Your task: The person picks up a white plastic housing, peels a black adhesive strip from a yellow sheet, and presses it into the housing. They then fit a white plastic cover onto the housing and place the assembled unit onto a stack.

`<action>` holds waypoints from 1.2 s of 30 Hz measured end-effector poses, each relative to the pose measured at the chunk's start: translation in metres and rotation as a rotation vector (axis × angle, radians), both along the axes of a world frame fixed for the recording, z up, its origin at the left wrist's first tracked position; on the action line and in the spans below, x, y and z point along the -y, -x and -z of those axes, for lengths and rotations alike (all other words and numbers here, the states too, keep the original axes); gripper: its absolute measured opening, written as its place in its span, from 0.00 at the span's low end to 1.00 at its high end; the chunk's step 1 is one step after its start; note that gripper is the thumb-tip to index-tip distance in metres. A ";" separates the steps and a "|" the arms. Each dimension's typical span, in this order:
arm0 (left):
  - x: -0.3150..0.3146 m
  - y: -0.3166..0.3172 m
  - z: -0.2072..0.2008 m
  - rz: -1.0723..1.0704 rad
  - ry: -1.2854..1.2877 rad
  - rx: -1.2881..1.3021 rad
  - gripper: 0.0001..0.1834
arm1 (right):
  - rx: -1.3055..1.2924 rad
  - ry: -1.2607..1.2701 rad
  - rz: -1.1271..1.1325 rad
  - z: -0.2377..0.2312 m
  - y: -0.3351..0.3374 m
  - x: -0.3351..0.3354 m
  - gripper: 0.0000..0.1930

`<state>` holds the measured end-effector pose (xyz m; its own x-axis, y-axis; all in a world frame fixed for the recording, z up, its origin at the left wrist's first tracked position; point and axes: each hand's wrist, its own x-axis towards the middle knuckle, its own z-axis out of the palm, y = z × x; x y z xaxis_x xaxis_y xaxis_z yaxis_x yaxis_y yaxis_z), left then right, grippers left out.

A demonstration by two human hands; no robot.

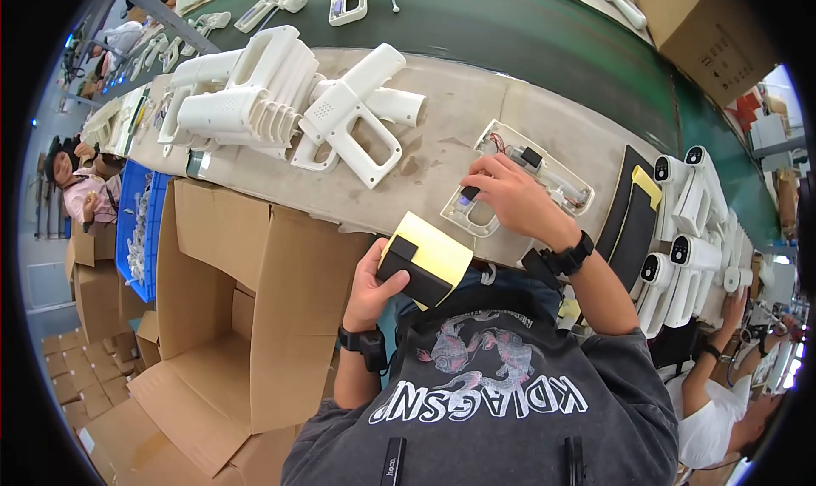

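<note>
Shirt: dark grey with a printed front, nearest below the hands.
Left hand (370,286): thumb and fingers grasping a curled yellow backing sheet (446,246) with black foam pads, at the bench's near edge.
Right hand (514,197): fingers bent over the open white gun-shaped shell (557,178) on the bench (459,103), hiding part of its wired inside; whether they pinch anything, cannot tell.
Left side: stacked white shells (229,116); open cardboard box (297,316) against the bench front.
Right side: black foam sheet (619,210), then finished white guns (693,193).
Beyond: green conveyor (510,31).
</note>
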<state>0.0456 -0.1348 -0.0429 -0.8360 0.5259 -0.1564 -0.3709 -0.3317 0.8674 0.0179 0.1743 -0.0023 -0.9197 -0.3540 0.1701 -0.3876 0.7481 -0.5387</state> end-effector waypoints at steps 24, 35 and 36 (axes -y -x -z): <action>-0.045 0.223 -0.040 -0.299 1.471 -1.248 0.42 | 0.335 0.382 0.870 -0.045 -0.181 -0.196 0.18; -0.073 0.198 -0.099 -0.090 1.408 -1.187 0.43 | -0.138 0.158 0.685 -0.071 -0.145 -0.113 0.20; -0.084 0.185 -0.114 -0.076 1.402 -1.195 0.43 | -0.113 0.217 0.695 -0.073 -0.140 -0.111 0.21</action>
